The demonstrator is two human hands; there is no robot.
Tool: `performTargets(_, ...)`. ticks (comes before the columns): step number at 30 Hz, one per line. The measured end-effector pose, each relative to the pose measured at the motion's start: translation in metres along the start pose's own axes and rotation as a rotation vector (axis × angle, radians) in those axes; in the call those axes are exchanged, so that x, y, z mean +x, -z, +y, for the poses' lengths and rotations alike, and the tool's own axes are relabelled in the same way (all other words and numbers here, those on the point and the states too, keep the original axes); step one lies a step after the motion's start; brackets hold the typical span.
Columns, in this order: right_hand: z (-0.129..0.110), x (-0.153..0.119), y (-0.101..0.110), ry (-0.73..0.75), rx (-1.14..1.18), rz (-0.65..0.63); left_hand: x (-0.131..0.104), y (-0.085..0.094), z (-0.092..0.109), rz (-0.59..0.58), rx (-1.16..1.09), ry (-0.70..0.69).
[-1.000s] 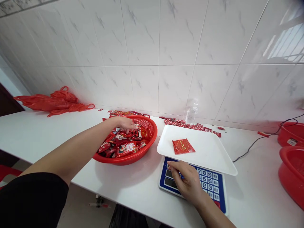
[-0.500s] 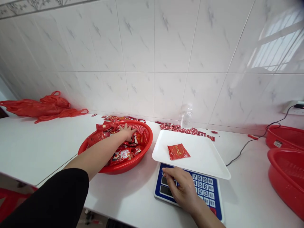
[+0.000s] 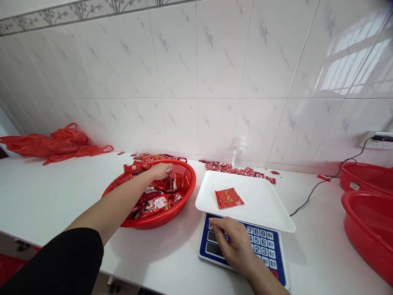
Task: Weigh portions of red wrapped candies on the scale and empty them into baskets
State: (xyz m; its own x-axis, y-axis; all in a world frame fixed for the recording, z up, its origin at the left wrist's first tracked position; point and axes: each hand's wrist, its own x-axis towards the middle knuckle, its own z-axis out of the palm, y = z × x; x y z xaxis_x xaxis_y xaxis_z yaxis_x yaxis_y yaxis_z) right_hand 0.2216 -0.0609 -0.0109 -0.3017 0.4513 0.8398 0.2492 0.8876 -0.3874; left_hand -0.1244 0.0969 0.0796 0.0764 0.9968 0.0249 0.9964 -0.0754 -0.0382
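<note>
My left hand reaches into a red plastic basket filled with glossy red snack packets. Its fingers are closed, and a small shiny red packet shows at the fingertips. My right hand rests over the blue keypad of a digital scale, fingers curled together with nothing visible in them; it hides part of the keys and displays. On the scale's white tray lies one flat square red packet with gold print.
Small red packets lie in a row along the tiled wall, beside a clear plastic bottle. Red plastic bags lie at the far left. Two red basins stand at right, near a black cord running to a socket.
My left hand, spread over the packets before, has closed its fingers among them. My right hand stays over the scale. The view has shifted slightly.
</note>
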Motion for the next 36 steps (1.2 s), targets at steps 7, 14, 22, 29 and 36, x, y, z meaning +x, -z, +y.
performTargets(7,0.001,0.001,0.004,-0.009,-0.007,0.016,-0.016,0.044,0.02,0.024,-0.671,0.081)
performTargets(14,0.002,0.007,0.004,-0.001,-0.004,0.035,-0.019,0.048,0.104,-0.241,-1.107,-0.158)
performTargets(22,0.003,0.011,0.003,0.033,-0.029,0.074,-0.008,0.029,0.167,-0.354,-0.954,-0.279)
performTargets(29,0.005,0.01,0.002,0.06,-0.018,0.077,-0.002,0.014,0.182,-0.203,-0.68,-0.354)
performTargets(36,0.005,0.01,0.002,0.058,-0.008,0.06,0.0,0.008,0.187,-0.278,-0.684,-0.306)
